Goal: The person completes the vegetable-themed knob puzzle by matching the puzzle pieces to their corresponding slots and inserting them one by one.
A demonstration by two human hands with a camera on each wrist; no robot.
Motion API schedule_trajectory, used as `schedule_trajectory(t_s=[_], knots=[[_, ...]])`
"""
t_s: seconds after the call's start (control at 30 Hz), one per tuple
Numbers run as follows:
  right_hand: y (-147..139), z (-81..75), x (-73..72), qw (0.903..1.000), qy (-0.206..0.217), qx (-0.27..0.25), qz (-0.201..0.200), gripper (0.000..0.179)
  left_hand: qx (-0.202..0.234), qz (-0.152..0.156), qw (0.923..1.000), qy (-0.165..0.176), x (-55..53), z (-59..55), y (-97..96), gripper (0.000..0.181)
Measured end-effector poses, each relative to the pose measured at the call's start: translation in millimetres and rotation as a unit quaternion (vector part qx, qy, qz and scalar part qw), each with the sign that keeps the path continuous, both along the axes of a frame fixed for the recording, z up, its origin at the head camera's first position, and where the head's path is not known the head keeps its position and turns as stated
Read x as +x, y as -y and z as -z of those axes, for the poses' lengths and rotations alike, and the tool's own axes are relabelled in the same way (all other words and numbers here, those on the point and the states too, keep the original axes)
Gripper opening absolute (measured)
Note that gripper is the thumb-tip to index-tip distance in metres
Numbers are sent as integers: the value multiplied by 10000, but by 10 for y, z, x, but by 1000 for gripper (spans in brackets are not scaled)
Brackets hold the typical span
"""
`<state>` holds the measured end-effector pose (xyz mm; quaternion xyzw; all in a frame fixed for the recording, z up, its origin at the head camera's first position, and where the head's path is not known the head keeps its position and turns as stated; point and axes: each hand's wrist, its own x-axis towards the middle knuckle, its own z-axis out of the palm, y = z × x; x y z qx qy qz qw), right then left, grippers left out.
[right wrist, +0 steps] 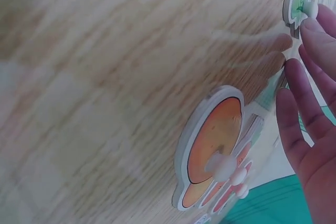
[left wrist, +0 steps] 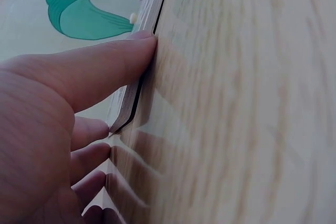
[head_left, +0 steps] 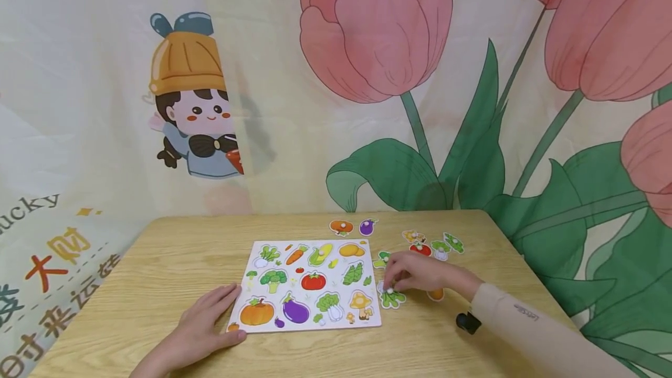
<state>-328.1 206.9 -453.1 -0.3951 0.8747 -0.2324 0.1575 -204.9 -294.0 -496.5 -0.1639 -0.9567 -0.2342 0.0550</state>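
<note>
A white wooden vegetable puzzle board (head_left: 301, 328) lies flat on the table. My left hand (head_left: 202, 325) rests at its left side, fingers along the left edge and thumb (left wrist: 118, 59) against the near edge by the corner. Just right of the board, my right hand (head_left: 415, 273) pinches the small white knob (right wrist: 311, 9) of a leafy green puzzle piece (head_left: 392, 301) between thumb and index finger. That piece is down at tabletop level, partly covered by the fingers in the head view. The other right fingers hang loosely extended.
Beyond the board lie pumpkin (head_left: 341, 227) and eggplant (head_left: 367, 227) pieces. Around my right hand are tomato (head_left: 420, 248), mushroom (head_left: 413, 236), more green pieces (head_left: 454, 242) and an orange piece (right wrist: 218, 135). A small black object (head_left: 467, 322) shows below my right wrist. A printed curtain (head_left: 283, 133) hangs behind the table.
</note>
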Motion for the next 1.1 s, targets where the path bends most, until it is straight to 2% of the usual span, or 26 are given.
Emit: schedule_trajectory(t_s=[0.4, 0.73, 1.1], knots=[[36, -17, -46, 9997, 247, -58, 53, 22, -10, -19, 10000, 16, 7, -16, 6, 94], [58, 19, -42, 9995, 241, -73, 188, 21, 13, -15, 10000, 17, 7, -21, 12, 94], [49, -97, -20, 9991, -369, -46, 192, 16, -12, -24, 10000, 73, 8, -14, 13, 94]])
